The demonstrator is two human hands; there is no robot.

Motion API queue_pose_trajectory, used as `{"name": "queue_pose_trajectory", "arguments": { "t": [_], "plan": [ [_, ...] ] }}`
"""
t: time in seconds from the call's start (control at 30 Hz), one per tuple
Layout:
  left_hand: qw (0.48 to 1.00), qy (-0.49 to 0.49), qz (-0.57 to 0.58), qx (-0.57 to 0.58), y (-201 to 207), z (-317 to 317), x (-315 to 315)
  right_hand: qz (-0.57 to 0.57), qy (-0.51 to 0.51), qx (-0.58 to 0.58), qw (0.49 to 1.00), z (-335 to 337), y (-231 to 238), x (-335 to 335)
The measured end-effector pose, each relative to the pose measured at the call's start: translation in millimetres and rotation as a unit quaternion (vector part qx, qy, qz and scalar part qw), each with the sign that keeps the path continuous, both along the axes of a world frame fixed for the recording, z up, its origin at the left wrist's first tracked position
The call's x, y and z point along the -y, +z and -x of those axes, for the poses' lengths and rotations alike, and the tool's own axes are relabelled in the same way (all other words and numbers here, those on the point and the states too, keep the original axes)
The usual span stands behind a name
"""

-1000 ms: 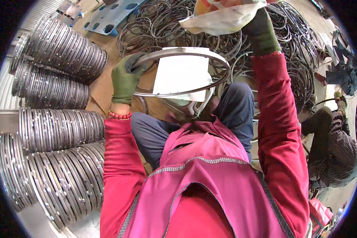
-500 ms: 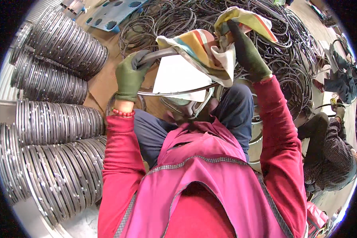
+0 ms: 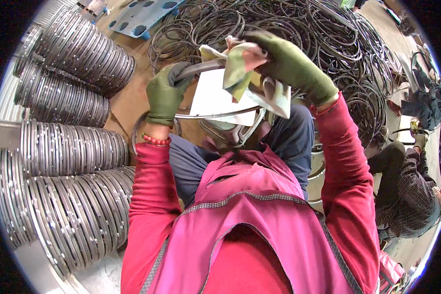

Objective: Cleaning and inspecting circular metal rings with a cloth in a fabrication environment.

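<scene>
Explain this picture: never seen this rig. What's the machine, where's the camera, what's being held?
No machine here: a person works bare of any robot, wearing green knitted gloves. The view comes from the left of two wide fisheye cameras worn on their head, looking down, so straight edges bend near the rim.

The left hand grips a thin grey round hoop. The right hand holds a multicoloured fabric cloth against it; its fingertips are hard to make out. Below the hoop is a flat white sheet.

On the brown ground ahead lies a tangled heap of dark rings. At left are packed rows of grey rings; at right, a co-worker.
</scene>
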State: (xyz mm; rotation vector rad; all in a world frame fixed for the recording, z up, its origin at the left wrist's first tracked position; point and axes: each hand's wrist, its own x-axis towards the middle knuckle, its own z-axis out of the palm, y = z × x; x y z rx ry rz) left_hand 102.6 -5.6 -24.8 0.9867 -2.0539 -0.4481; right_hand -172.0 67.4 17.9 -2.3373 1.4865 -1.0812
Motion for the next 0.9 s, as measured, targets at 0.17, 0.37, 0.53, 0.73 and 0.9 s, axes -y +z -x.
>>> {"name": "queue_pose_trajectory", "arguments": {
  "t": [0.17, 0.37, 0.53, 0.73, 0.9],
  "plan": [
    [0.999, -0.019, 0.041, 0.011, 4, 5, -6, -0.254, 0.155, 0.088, 0.951, -5, -6, -4],
    [0.996, -0.006, 0.054, 0.077, 11, 3, -12, -0.084, -0.171, -0.082, 0.978, -52, -11, -18],
    [0.978, 0.029, 0.076, 0.192, 25, 8, -18, -0.005, -0.21, -0.124, 0.97, -85, -21, -7],
    [0.983, 0.01, 0.08, 0.165, 17, -8, -4, 0.071, -0.179, -0.075, 0.979, -65, -41, -4],
    [0.983, 0.047, 0.008, 0.176, 27, -9, -7, -0.031, -0.205, 0.073, 0.975, -20, -78, -12]
  ]
}}
